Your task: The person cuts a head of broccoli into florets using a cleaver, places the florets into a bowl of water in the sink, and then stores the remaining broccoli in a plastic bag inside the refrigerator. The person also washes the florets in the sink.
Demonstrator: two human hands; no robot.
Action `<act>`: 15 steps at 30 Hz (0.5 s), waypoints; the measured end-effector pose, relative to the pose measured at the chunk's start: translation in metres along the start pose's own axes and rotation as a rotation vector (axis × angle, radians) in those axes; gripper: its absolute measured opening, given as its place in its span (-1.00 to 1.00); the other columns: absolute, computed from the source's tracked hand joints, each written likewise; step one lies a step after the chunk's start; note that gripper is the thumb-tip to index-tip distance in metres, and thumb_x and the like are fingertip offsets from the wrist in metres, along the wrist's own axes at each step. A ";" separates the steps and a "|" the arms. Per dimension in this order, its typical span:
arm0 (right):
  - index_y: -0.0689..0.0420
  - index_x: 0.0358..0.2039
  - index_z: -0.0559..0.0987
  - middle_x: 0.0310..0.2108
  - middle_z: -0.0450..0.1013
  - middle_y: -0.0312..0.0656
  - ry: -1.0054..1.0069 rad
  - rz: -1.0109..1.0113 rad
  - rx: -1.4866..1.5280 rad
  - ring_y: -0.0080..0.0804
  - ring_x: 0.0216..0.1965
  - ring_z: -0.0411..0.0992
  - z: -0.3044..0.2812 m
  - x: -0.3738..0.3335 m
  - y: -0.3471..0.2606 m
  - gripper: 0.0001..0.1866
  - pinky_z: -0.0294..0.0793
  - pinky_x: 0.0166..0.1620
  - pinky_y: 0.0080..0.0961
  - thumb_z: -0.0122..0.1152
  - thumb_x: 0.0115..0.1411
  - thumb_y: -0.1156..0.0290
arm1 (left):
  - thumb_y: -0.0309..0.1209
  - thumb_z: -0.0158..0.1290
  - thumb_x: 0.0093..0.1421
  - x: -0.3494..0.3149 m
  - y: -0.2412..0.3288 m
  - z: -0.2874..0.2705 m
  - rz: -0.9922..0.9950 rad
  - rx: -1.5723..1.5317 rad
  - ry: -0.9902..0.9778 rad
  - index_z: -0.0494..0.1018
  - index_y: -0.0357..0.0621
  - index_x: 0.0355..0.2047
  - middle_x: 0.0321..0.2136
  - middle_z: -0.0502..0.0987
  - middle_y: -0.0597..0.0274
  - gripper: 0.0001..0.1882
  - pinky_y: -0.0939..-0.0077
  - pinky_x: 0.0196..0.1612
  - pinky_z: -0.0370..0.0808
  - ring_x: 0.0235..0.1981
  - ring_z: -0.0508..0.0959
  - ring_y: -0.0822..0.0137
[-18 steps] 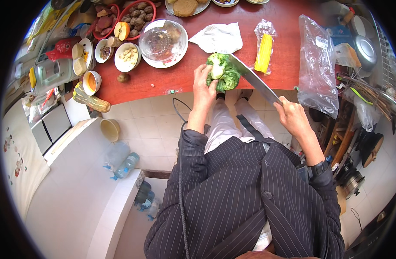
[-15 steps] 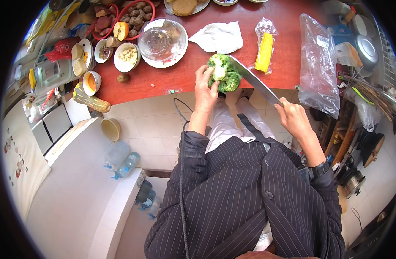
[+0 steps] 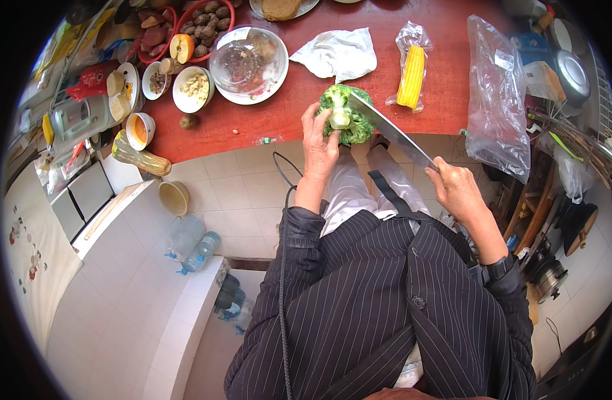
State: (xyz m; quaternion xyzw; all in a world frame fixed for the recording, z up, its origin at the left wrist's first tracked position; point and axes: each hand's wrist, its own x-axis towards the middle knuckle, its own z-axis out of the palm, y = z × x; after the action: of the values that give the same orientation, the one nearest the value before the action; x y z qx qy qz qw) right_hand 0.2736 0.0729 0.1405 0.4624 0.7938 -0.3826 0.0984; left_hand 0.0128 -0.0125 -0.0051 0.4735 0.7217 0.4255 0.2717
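Note:
My left hand (image 3: pixel 319 141) grips a head of broccoli (image 3: pixel 341 119) at the front edge of the red table, its pale cut stem turned up toward me. In my right hand (image 3: pixel 454 187) is the handle of a wide-bladed kitchen knife (image 3: pixel 394 131). The blade slants up and left, and its far end lies against the broccoli florets beside the stem. Whether the edge has entered the florets cannot be made out. Beyond the broccoli lies a crumpled white cloth (image 3: pixel 337 55). To its right is a yellow corn cob (image 3: pixel 411 78) in clear plastic wrap.
A clear plastic bag (image 3: pixel 496 100) hangs over the table's right front edge. On the left stand a plate under a clear lid (image 3: pixel 248 65), a bowl of pale pieces (image 3: pixel 193 89), a red basket (image 3: pixel 231 27) and a long squash (image 3: pixel 141 155). A dark cable (image 3: pixel 283 267) runs past my left arm.
The knife blade has moved onto the broccoli, closer to the stem. The broccoli has tilted slightly, and its stem faces me more. The whole view has shifted a little.

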 end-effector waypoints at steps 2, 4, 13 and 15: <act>0.26 -0.37 0.37 -0.48 0.46 0.13 0.000 -0.005 0.000 0.17 -0.41 0.45 0.004 0.001 -0.001 -0.81 0.43 -0.34 -0.01 0.11 0.25 0.40 | -0.68 0.15 -0.04 0.000 -0.001 0.000 -0.002 0.003 -0.009 0.35 -0.07 0.04 0.14 0.27 -0.07 -0.42 0.18 0.15 0.35 0.16 0.33 -0.10; 0.26 -0.37 0.37 -0.49 0.46 0.13 0.004 -0.014 0.017 0.18 -0.41 0.45 0.006 0.001 -0.002 -0.81 0.43 -0.34 -0.01 0.11 0.25 0.40 | -0.63 0.17 -0.03 0.001 0.000 0.001 -0.011 0.002 -0.022 0.33 -0.09 0.06 0.14 0.27 -0.06 -0.41 0.15 0.17 0.32 0.17 0.32 -0.10; 0.27 -0.31 0.47 -0.62 0.43 0.08 0.133 0.020 0.250 0.08 -0.55 0.45 0.009 -0.001 0.009 -0.78 0.43 -0.44 -0.20 0.12 0.27 0.34 | -0.45 0.25 0.00 0.012 0.005 -0.002 -0.001 0.132 -0.100 0.29 -0.10 0.16 0.17 0.25 -0.04 -0.32 0.11 0.14 0.26 0.19 0.30 -0.04; 0.25 -0.28 0.51 -0.67 0.41 -0.05 0.158 0.150 0.489 -0.14 -0.66 0.41 0.012 -0.003 0.018 -0.76 0.39 -0.53 -0.36 0.11 0.29 0.30 | -0.43 0.26 0.00 0.019 0.005 -0.003 0.008 0.158 -0.141 0.30 -0.07 0.18 0.19 0.24 -0.03 -0.31 0.10 0.13 0.27 0.18 0.30 -0.03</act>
State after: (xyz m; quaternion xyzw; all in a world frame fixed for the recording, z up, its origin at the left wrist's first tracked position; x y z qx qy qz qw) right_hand 0.2877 0.0680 0.1244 0.5583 0.6467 -0.5172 -0.0506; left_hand 0.0050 0.0051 0.0010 0.5252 0.7302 0.3340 0.2820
